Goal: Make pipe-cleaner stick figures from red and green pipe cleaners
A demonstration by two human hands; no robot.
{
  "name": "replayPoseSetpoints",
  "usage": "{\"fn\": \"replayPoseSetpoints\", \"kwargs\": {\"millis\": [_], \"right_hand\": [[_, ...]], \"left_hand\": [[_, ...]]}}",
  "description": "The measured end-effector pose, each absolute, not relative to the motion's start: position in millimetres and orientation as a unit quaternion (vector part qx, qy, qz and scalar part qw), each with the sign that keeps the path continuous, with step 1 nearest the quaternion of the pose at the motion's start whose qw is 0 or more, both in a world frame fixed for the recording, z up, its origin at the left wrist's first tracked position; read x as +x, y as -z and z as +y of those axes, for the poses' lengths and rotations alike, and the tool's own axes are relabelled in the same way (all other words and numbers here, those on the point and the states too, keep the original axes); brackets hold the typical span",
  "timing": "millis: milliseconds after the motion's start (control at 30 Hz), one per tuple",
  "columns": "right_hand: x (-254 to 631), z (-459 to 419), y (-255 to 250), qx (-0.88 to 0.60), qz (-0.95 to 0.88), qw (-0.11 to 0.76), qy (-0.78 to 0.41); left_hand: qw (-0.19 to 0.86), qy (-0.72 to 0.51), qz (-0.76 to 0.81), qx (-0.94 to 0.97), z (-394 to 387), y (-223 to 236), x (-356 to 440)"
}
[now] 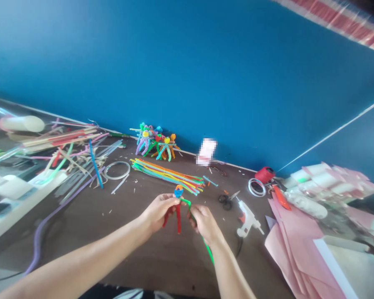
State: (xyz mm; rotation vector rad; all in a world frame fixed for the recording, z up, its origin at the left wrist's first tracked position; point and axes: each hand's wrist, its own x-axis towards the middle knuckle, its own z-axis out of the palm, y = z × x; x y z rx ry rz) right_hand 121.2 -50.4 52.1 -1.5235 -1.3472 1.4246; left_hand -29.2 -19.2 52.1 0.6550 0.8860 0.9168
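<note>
Pipe-cleaner figure (178, 211) clamped in left hand (158, 212); right hand (205, 224) apparently clamped on green pipe cleaner (207, 249).

Two hands, a left hand (158, 213) and a right hand (205, 224), share one pipe-cleaner figure (178, 209). Nearby lie one pair of scissors (226, 201), one white hot glue gun (247, 218), one bundle of pipe cleaners (166, 176), two white coiled rings (257, 187), and one red spool (264, 175). One cluster of pipe-cleaner figures (156, 143) is too tangled to count.
</note>
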Motion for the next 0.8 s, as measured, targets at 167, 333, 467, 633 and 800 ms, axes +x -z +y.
{"fn": "replayPoseSetpoints", "kwargs": {"millis": [167,333,467,633,800], "right_hand": [[127,-54,-58,-0.599,-0.662,0.355,-0.276],[121,-56,-67,-0.546,-0.737,0.390,-0.075],[117,-54,-66,-0.543,-0.745,0.385,-0.035],[116,-57,-68,-0.542,-0.754,0.370,-0.024],[114,-62,-75,-0.527,-0.755,0.389,-0.035]], "left_hand": [[0.725,-0.425,0.438,0.318,-17,-50,-29],[0.729,-0.424,0.439,0.310,-17,-50,-28],[0.741,-0.421,0.434,0.294,-18,-50,-27],[0.755,-0.404,0.421,0.299,-19,-50,-29],[0.745,-0.429,0.379,0.342,-22,-53,-30]]}}
